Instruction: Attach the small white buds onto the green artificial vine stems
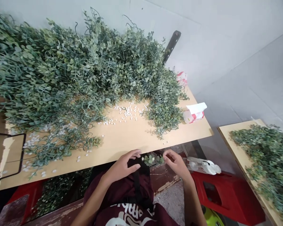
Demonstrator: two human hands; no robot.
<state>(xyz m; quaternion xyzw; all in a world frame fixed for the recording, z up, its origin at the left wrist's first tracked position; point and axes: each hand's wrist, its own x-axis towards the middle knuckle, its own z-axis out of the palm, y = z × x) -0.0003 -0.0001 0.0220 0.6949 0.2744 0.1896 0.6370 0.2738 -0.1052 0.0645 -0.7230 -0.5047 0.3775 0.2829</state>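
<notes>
My right hand (174,161) pinches one end of a small green leafy sprig (152,160), which spans the gap between my hands below the table's front edge. Small pale pieces show on the sprig. At its other end, my left hand (126,164) has its thumb and fingers spread apart, near the leaves and not closed on them. On the wooden table (129,135) a large heap of artificial greenery (96,62) covers the back and left. Small white pieces (129,111) lie scattered in front of it, with more at the left.
A crumpled red-and-white packet (193,115) sits near the table's right end. A dark metal bracket (172,45) leans by the wall. At right are a red plastic stool (228,194), a white bottle (209,167) and another table (235,150) with greenery. A black wire frame (23,153) is at left.
</notes>
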